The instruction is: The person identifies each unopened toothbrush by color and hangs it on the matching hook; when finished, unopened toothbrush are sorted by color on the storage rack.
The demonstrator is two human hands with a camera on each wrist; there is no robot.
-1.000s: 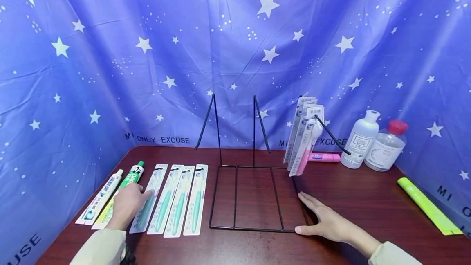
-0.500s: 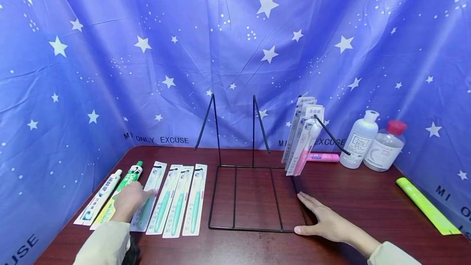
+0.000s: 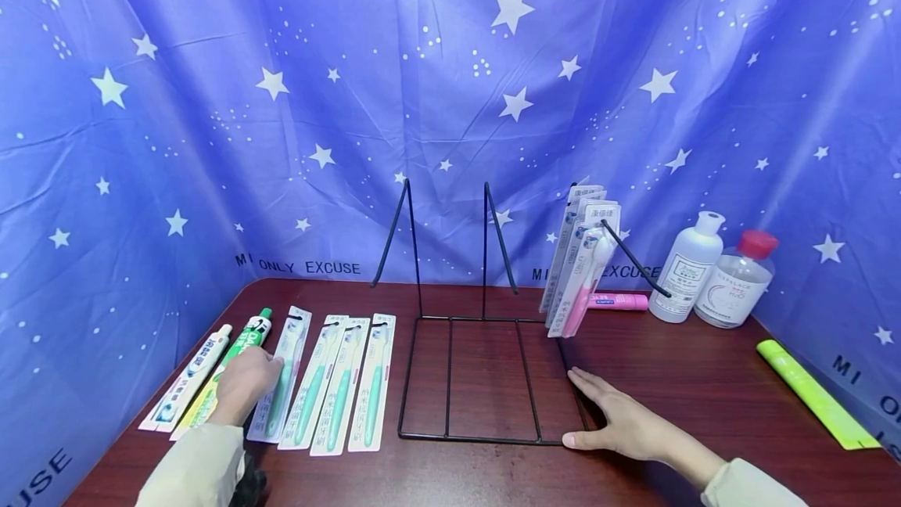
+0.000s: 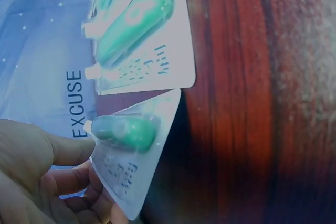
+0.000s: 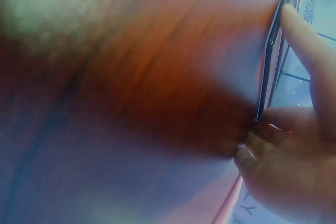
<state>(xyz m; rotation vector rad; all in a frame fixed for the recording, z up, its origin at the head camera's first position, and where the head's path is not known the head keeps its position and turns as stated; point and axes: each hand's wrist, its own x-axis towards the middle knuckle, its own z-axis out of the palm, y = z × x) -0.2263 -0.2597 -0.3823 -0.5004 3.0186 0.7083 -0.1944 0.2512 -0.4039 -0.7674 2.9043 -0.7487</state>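
In the head view my left hand (image 3: 242,386) holds the leftmost packaged toothbrush (image 3: 278,401), a green-handled one on a white card. The left wrist view shows thumb and fingers pinching the card's side edge, with the pack (image 4: 131,135) tilted up. Beside it several more green packaged toothbrushes (image 3: 340,390) lie in a row. My right hand (image 3: 619,421) rests at the front right corner of a black wire rack (image 3: 486,440), thumb at the front bar and spread fingers along the side bar. Pink packaged toothbrushes (image 3: 583,280) hang on the rack's right hook.
A white toothpaste tube (image 3: 188,382) and a green-yellow one (image 3: 246,339) lie left of the left hand. Behind on the right stand a white-capped bottle (image 3: 686,272) and a red-capped bottle (image 3: 735,288). A pink tube (image 3: 622,302) and a lime tube (image 3: 816,393) lie there too.
The left hand has drawn slightly left, and the leftmost packaged toothbrush has shifted left and tilted up at one side. The right hand and the rack stay in place.
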